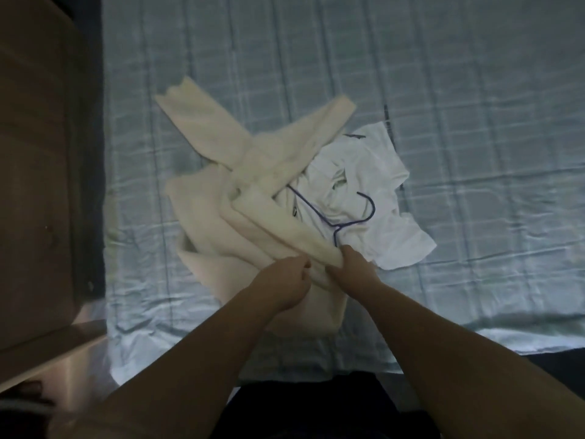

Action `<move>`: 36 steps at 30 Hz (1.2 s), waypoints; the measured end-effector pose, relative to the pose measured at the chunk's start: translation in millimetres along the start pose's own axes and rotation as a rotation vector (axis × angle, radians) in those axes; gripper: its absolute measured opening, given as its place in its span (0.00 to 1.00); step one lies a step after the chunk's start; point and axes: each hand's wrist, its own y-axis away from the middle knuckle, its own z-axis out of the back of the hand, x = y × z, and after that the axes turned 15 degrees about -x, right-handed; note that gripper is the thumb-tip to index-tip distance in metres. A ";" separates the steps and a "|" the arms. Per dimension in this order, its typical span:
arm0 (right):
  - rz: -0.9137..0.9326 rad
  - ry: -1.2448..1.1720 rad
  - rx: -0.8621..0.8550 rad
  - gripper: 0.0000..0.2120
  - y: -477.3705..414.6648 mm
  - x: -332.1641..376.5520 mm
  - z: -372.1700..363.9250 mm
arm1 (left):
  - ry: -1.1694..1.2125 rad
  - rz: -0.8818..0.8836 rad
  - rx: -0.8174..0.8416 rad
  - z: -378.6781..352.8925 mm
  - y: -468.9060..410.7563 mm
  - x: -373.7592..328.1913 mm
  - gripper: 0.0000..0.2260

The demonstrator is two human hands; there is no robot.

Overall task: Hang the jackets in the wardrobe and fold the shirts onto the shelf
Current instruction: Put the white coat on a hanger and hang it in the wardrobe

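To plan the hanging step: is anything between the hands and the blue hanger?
Partly. The blue hanger lies on the white shirt, hook free, but a fold of the cream jacket, gripped by the left hand and right hand, covers part of its frame.

text: none legible | cream jacket (205, 217) — dark mark (294, 213) (too blurred)

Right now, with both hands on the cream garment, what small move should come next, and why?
Probably lift the cream jacket clear of the purple hanger. The left hand and the right hand both grip its near edge, and the hanger lies on the white shirt with one end tucked under the jacket, so it likely needs freeing first.
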 end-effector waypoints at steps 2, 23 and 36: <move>0.008 -0.078 0.048 0.20 -7.7 0.4 4.4 | 0.053 0.042 0.012 -7.4 3.8 -4.1 0.13; 0.206 -0.974 0.043 0.09 100.7 95.6 173.3 | 0.515 -0.103 -0.552 113.5 101.5 -119.1 0.24; 0.665 -0.797 0.123 0.08 182.7 188.7 191.8 | 0.269 0.113 -1.062 170.7 191.3 -121.0 0.17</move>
